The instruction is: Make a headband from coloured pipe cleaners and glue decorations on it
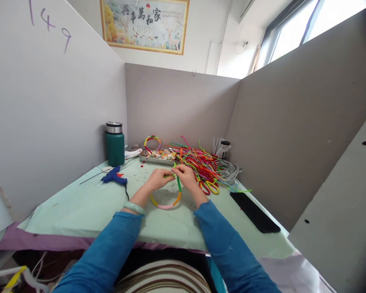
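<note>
My left hand (pixel 158 179) and right hand (pixel 186 176) meet just in front of the metal tray (pixel 158 158), fingers of both pinched shut on the green pipe cleaner (pixel 178 182) at the top of the hoop (pixel 167 203) I hold, a curved band wrapped in green, orange, pink and yellow that hangs down toward me from that grip. Right of the tray lies the pile of loose pipe cleaners (pixel 201 165), left of it stands the green flask (pixel 114 144) with the blue glue gun (pixel 113 176) nearer me, and the black phone (pixel 254 211) lies well right of the tray, near the partition.
</note>
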Action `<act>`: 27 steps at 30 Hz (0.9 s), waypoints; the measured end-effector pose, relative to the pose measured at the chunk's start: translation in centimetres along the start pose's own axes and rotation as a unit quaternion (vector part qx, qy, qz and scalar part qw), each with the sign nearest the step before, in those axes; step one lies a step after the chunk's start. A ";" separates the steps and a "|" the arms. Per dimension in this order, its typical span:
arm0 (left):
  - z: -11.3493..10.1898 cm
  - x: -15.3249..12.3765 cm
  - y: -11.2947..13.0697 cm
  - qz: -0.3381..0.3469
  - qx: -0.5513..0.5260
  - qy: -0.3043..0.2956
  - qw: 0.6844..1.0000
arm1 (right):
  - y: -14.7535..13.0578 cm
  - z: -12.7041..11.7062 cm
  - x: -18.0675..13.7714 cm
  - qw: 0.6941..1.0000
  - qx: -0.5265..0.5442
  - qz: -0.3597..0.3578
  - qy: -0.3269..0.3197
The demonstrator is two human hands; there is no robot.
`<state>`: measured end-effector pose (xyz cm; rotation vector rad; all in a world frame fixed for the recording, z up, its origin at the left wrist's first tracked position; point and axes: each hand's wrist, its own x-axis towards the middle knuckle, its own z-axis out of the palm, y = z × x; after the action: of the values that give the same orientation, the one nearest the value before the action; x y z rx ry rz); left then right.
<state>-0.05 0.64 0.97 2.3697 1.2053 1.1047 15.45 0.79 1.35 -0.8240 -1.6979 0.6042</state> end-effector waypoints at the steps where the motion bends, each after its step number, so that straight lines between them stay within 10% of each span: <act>1: 0.0 -0.1 0.1 0.004 -0.003 -0.002 1.000 | 0.2 -0.1 0.1 1.000 0.014 0.019 -0.009; 10: -0.3 -0.4 0.9 0.050 0.026 0.006 0.998 | 0.6 -0.3 0.0 0.939 0.176 0.290 -0.052; 27: -0.4 0.1 0.5 0.013 -0.006 0.055 0.998 | 1.4 0.5 0.1 0.885 0.284 0.362 -0.070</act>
<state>-0.04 0.36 1.54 2.3491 1.2038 1.2628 15.31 1.79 0.22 -0.9769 -1.1767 1.6179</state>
